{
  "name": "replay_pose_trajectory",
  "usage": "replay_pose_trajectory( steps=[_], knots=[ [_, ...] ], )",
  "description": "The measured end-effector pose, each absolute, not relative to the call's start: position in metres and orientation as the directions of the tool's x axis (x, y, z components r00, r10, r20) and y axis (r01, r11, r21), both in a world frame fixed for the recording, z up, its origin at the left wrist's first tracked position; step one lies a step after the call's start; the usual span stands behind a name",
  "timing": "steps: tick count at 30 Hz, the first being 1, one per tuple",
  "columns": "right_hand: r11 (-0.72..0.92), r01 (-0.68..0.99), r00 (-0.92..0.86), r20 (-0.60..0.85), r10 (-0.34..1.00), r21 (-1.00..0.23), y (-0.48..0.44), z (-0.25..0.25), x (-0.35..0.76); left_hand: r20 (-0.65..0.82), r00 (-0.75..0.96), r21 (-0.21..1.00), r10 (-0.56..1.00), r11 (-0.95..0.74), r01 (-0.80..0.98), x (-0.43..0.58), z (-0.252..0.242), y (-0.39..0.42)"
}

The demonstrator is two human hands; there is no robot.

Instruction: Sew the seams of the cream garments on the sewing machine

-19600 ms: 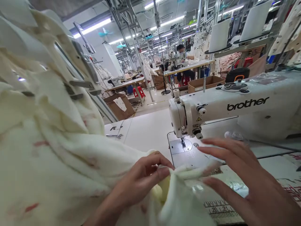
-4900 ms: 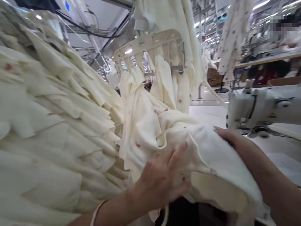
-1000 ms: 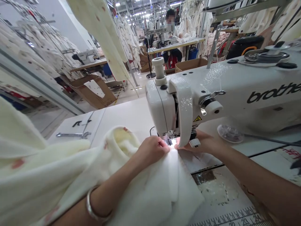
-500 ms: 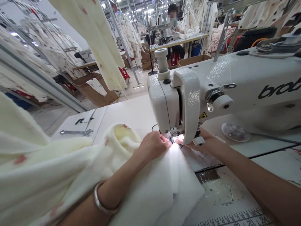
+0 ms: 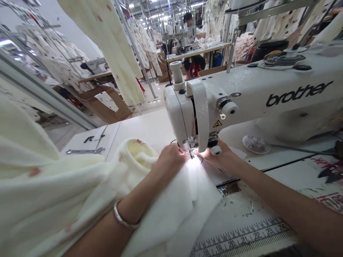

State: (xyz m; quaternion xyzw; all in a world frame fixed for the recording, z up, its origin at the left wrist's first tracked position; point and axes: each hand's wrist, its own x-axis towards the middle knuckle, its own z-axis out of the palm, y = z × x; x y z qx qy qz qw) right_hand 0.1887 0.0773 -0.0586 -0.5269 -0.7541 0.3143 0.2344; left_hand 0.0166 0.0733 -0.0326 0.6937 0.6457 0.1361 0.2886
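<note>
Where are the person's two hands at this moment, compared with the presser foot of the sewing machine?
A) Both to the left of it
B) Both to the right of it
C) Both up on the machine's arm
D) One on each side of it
D. The left hand and the right hand lie close on opposite sides of the presser foot of the Brother sewing machine.

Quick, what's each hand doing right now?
Left hand: closed, fingers bunched down on the cream fabric.
Right hand: open, fingers spread flat beside the presser foot, no visible grip.
</note>
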Motion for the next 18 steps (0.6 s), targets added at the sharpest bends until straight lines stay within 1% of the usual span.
replay_pose_trajectory(
  steps=[4, 8, 9, 10, 11, 13, 14, 15, 16, 18],
  knots=[
    [0.305, 0.745, -0.330, 0.069, 0.941, -0.594, 0.074, -0.051, 0.190, -0.203, 0.120, 0.554, 0.972, 0.013, 0.832, 0.017, -0.030, 0.072],
    [0.342, 0.823, -0.307, 0.151, 0.940, -0.453, 0.055, -0.043, 0.189, -0.232, 0.091, 0.535, 0.968, 0.049, 0.844, 0.019, -0.027, 0.072],
    [0.357, 0.840, -0.303, 0.193, 0.933, -0.408, 0.045, -0.042, 0.188, -0.236, 0.077, 0.530, 0.969, 0.062, 0.846, 0.019, -0.027, 0.072],
    [0.391, 0.852, -0.310, 0.265, 0.913, -0.350, 0.034, -0.041, 0.188, -0.237, 0.064, 0.525, 0.969, 0.072, 0.848, 0.019, -0.027, 0.072],
    [0.447, 0.848, -0.339, 0.359, 0.870, -0.283, 0.021, -0.041, 0.187, -0.234, 0.055, 0.520, 0.971, 0.077, 0.850, 0.019, -0.027, 0.072],
    [0.619, 0.774, -0.479, 0.515, 0.711, -0.134, -0.001, -0.043, 0.182, -0.222, 0.057, 0.514, 0.973, 0.067, 0.855, 0.019, -0.027, 0.073],
    [0.696, 0.715, -0.556, 0.548, 0.625, -0.069, -0.008, -0.044, 0.179, -0.213, 0.066, 0.512, 0.975, 0.054, 0.858, 0.019, -0.026, 0.073],
    [0.752, 0.659, -0.617, 0.548, 0.565, -0.034, -0.013, -0.046, 0.175, -0.204, 0.075, 0.510, 0.976, 0.040, 0.860, 0.019, -0.026, 0.074],
    [0.781, 0.624, -0.653, 0.524, 0.547, -0.037, -0.014, -0.048, 0.171, -0.197, 0.086, 0.508, 0.977, 0.027, 0.861, 0.018, -0.025, 0.074],
    [0.782, 0.617, -0.664, 0.473, 0.579, -0.090, -0.011, -0.049, 0.169, -0.184, 0.100, 0.502, 0.978, 0.006, 0.865, 0.018, -0.024, 0.073]
  ],
)
